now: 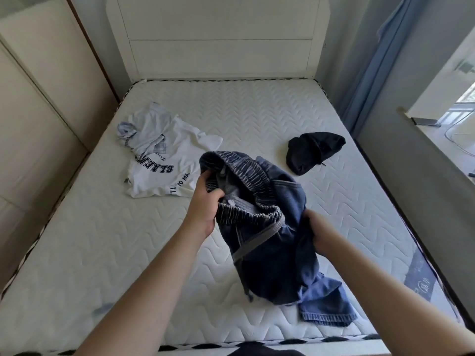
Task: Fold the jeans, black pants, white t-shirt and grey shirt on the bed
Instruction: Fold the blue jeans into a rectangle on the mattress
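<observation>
The bed (144,253), a bare quilted white mattress, fills most of the view, its long axis running from the near edge away to the white headboard (218,37). A wardrobe (33,104) stands along its left side and a blue curtain (372,68) hangs at the far right. The jeans (272,242) are held up over the middle of the bed, bunched, with the elastic waistband at the top and pointing away from the person; the legs hang down toward the near right, and one hem rests on the mattress near the front edge. The white t-shirt (167,165) lies spread on the left half, its printed lettering reading upside down from here, hem toward the person. The grey shirt (144,129) sits crumpled on its far end, touching it. The black pants (312,151) lie in a heap on the right, well apart from the rest. The left hand (205,204) grips the waistband, fingers curled into it; the right hand (320,232) grips the denim at the right side, fingers hidden in the folds.
</observation>
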